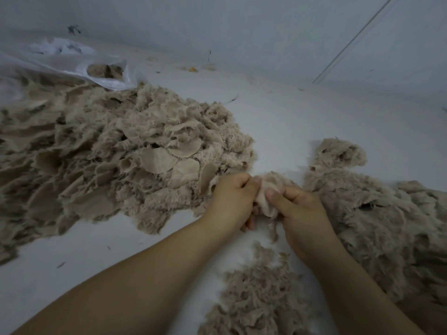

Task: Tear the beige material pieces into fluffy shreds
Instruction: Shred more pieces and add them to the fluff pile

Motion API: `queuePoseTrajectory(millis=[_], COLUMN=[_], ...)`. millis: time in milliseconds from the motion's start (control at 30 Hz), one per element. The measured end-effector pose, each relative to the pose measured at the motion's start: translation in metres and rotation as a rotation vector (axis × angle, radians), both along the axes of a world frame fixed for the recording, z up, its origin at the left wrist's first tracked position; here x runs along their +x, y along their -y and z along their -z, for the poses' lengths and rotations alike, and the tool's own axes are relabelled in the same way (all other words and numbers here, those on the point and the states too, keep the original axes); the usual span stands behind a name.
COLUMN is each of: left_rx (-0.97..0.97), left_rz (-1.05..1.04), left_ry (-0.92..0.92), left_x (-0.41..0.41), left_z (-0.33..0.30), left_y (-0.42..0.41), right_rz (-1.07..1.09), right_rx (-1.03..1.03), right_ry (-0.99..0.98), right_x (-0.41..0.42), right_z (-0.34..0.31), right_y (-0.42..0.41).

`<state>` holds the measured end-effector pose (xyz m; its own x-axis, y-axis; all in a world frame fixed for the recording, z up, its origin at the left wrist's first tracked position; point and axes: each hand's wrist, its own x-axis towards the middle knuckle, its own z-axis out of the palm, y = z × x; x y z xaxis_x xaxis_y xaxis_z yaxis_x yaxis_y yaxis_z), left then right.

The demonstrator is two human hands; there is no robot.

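A beige material piece (266,189) is held between both hands at the middle of the view, just above the white floor. My left hand (233,200) grips its left side with curled fingers. My right hand (302,209) pinches its right side between thumb and fingers. A big heap of beige pieces (121,153), some still flat and round, spreads to the left. A heap of fluffy shreds (387,226) lies to the right, touching my right hand's far side. A smaller shred pile (261,298) lies below my hands, between my forearms.
A clear plastic bag (60,61) with more beige material in it lies at the far left, behind the big heap. The white floor (302,112) meets a pale wall (242,27) at the back. Small bits of debris dot the floor near the wall.
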<state>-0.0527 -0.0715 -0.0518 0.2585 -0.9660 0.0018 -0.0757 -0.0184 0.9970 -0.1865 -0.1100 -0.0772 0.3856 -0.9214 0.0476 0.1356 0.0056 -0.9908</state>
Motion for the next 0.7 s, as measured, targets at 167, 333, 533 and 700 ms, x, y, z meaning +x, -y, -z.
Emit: queuePoseTrajectory(millis=[167,333,533,700], left_rx=[-0.03,0.076,0.116,0.194], left_rz=[-0.021,0.212,0.445,0.867], left_ry=[-0.057,0.072,0.101,0.227], left_x=[0.004,0.01,0.027,0.041], left_z=[0.002,0.001,-0.004,-0.013], left_y=[-0.001,-0.003,-0.006,-0.012], right_rz=[0.041,0.094,0.181,0.271], right_rx=[0.017,0.113,0.149,0.165], right_ry=[0.031,0.097,0.153,0.185], right_x=[0.0,-0.002,-0.001,0.002], right_z=[0.003,0.003,0.005,0.005], right_y=[0.004,0.005,0.01,0.012])
